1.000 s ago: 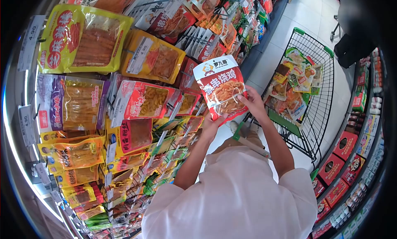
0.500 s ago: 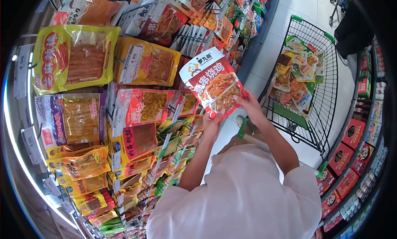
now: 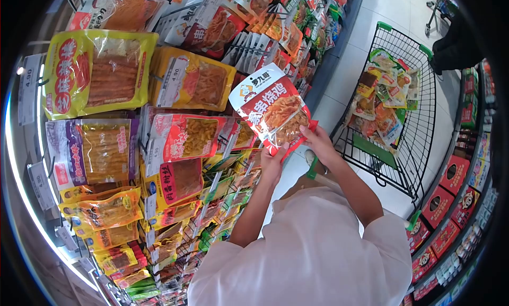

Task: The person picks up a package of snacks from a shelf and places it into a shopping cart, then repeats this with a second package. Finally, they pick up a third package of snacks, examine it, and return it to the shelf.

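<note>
A red and white snack packet (image 3: 274, 107) with a picture of shredded meat is held up in front of my chest, its printed face toward the camera. My left hand (image 3: 273, 158) pinches its bottom edge, thumb on the front. At the packet's lower right corner, my right hand (image 3: 319, 142) grips it with the thumb on the front face. The fingers behind the packet are hidden.
Hanging packets fill the rack on the left, among them a yellow-green one (image 3: 101, 73) and a purple one (image 3: 101, 151). A black wire cart (image 3: 419, 142) holding several packets stands at right. Red boxes (image 3: 455, 173) line the right shelf. A person in dark clothing (image 3: 460, 43) is at upper right.
The view has shifted slightly, and the packet is tilted a little differently in my hands. The person at upper right has moved, with a dark leg now more visible.
</note>
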`<state>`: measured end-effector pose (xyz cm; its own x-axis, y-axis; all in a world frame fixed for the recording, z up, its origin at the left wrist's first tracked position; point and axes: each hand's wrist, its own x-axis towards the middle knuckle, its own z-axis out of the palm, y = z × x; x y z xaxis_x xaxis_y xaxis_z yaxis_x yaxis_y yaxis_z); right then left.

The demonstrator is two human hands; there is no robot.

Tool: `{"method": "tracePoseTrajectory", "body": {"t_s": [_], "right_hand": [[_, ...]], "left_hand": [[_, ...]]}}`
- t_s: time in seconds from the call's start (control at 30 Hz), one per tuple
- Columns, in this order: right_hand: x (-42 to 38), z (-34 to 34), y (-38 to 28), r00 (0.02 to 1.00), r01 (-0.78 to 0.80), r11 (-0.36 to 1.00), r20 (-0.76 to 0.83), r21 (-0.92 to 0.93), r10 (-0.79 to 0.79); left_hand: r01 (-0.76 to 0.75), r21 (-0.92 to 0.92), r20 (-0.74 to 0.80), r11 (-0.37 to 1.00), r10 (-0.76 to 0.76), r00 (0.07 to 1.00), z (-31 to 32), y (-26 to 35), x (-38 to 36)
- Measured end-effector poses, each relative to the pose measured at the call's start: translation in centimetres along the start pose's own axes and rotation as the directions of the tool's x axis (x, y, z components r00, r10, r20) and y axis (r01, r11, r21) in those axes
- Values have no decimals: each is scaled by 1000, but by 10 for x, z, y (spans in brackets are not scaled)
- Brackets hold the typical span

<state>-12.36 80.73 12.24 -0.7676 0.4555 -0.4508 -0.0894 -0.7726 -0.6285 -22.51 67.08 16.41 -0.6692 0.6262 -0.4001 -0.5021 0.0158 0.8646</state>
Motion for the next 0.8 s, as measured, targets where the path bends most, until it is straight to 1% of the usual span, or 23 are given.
{"method": "tracePoseTrajectory", "body": {"t_s": [0.23,0.33,0.43,0.57,0.67,0.7,0.77,0.8], "right_hand": [[-6,1,-3,1000,-10,1000,-21,-16,9],[-3,-4,2,1000,-3,1000,-15,-11,3],[-8,-1,-1,1000,7,1000,-10,6,-7],[-10,2,-7,1000,6,1000,-21,-1,-6],[-11,3,-8,1000,10,999,4,43,-10],[-12,2,-6,1000,-13,997,-7,72,13],[-7,2,-4,999,-45,991,-13,128,47],[-7,2,-3,999,-32,989,2,147,32]], "left_hand": [[32,48,-40,998,-30,999,-1,0,-3],[14,46,-23,999,-13,1000,4,3,-3],[16,87,-30,996,-13,999,0,0,-2],[-30,61,-20,998,31,999,5,2,-1],[-22,42,7,999,21,1000,3,1,0],[-26,68,50,997,22,998,2,4,-1],[-36,108,32,994,33,999,10,3,-3],[-59,141,42,988,53,998,16,5,-7]]}}
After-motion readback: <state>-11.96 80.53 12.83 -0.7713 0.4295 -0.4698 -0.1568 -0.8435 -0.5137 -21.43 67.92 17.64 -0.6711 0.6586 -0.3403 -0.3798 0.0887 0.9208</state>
